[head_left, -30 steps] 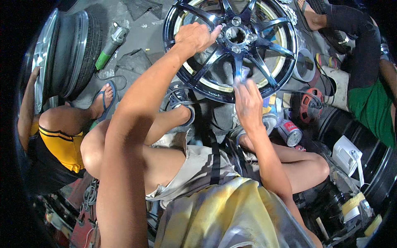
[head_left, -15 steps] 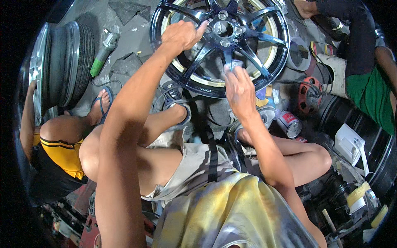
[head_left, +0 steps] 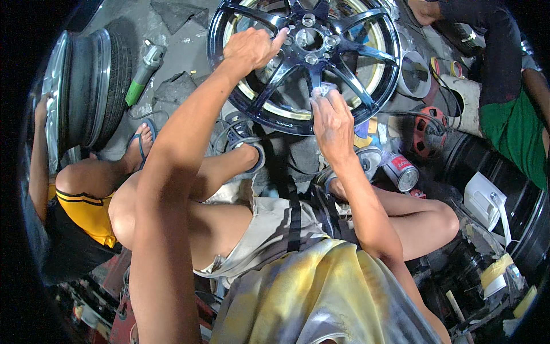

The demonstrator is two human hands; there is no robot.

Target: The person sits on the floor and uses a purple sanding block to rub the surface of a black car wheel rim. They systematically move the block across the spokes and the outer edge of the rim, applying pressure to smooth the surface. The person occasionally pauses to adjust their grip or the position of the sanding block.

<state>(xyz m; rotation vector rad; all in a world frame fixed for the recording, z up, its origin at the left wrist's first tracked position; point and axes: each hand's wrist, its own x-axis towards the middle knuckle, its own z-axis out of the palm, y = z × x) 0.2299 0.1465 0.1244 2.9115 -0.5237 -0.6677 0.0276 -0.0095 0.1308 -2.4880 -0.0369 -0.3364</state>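
Gripping a spoke near the hub, the left hand (head_left: 250, 49) steadied the dark glossy alloy wheel (head_left: 349, 86) lying flat on the concrete floor (head_left: 183, 51), while the right hand (head_left: 332, 121) was closed around a small pale cloth (head_left: 324, 90) pressed against a lower spoke. A red can (head_left: 401, 171) sat near the wheel's lower rim.

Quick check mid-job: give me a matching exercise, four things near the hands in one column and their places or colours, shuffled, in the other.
Things:
1. left hand
2. right hand
3. grinder
4. can

Places or colours:
A. green handle, lying on the floor
B. gripping an upper spoke of the dark wheel
C. red, on its side by the right forearm
D. pressing a pale pad on a lower spoke

Pairs: 1-B, 2-D, 3-A, 4-C
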